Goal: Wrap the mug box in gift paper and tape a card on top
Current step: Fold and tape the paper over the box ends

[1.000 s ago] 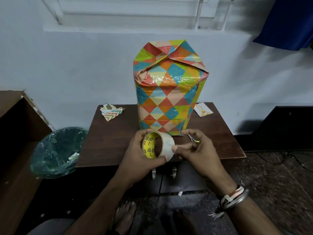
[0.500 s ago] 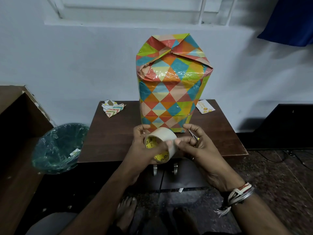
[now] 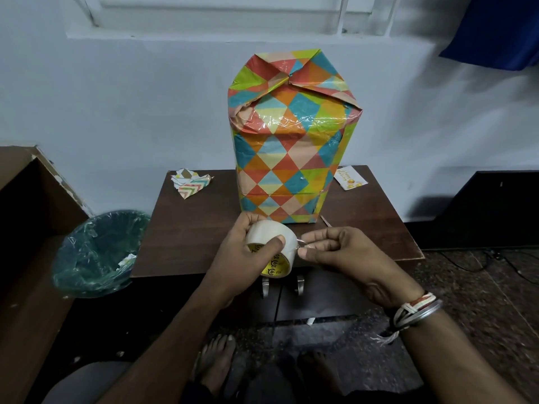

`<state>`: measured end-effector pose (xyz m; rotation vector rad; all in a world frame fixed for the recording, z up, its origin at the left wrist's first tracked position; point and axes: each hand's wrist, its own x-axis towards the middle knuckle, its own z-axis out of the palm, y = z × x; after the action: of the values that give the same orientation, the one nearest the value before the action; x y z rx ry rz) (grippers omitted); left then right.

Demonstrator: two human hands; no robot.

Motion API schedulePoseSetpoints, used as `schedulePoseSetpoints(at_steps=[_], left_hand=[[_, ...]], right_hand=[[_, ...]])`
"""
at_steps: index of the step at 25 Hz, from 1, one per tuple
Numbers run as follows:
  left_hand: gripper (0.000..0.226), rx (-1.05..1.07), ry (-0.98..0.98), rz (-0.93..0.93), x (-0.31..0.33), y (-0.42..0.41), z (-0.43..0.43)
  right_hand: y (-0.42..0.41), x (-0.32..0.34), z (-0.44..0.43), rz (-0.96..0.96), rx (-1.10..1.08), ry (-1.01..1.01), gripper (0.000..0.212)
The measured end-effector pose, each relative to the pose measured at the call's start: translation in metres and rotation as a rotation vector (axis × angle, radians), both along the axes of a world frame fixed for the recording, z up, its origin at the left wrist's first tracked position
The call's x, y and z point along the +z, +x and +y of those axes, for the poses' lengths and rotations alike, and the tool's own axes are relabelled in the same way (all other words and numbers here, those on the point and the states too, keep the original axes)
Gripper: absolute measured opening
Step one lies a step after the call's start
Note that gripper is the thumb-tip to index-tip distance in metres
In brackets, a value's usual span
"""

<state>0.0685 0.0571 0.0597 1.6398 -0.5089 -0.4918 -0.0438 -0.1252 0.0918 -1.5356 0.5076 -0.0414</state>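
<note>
Mug box [image 3: 287,158] clear of table [image 3: 189,228] edges

A home room: bare feet [image 3: 217,363] on stone floor [image 3: 481,301], lined waste bin [image 3: 96,258] beside wooden cabinet [image 3: 189,228].

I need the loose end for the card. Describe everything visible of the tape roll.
The tape roll is glossy clear tape wound on a core with a yellow, black-printed inside. It is tilted, its opening facing down towards the camera, above the front edge of the table. The left hand grips it, thumb across its outer face; the right hand pinches its loose end at the right rim.
</note>
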Motion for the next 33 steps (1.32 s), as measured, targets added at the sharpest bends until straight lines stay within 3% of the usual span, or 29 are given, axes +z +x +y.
schedulePoseSetpoints(at_steps=[7, 12, 16, 21, 26, 33], left_hand=[[0.025, 0.073, -0.079, 0.180, 0.000, 0.002, -0.004], [0.025, 0.104, -0.130, 0.207, 0.005, 0.004, -0.005], [0.031, 0.102, -0.135, 0.141, 0.001, 0.009, -0.001], [0.038, 0.055, -0.111, 0.062, -0.004, 0.006, -0.001], [0.043, 0.058, -0.088, 0.020, -0.003, 0.007, -0.001], [0.051, 0.079, -0.127, 0.102, -0.003, 0.007, -0.003]], right_hand=[[0.008, -0.003, 0.008, -0.249, -0.083, -0.022, 0.052], [0.015, -0.006, 0.018, -0.368, -0.090, -0.084, 0.053], [0.015, 0.002, 0.013, -0.279, -0.030, -0.024, 0.045], [0.012, -0.001, 0.000, -0.055, -0.076, 0.170, 0.048], [0.011, -0.008, -0.006, 0.052, -0.057, 0.167, 0.010], [0.020, -0.016, 0.019, -0.223, -0.193, -0.025, 0.013]])
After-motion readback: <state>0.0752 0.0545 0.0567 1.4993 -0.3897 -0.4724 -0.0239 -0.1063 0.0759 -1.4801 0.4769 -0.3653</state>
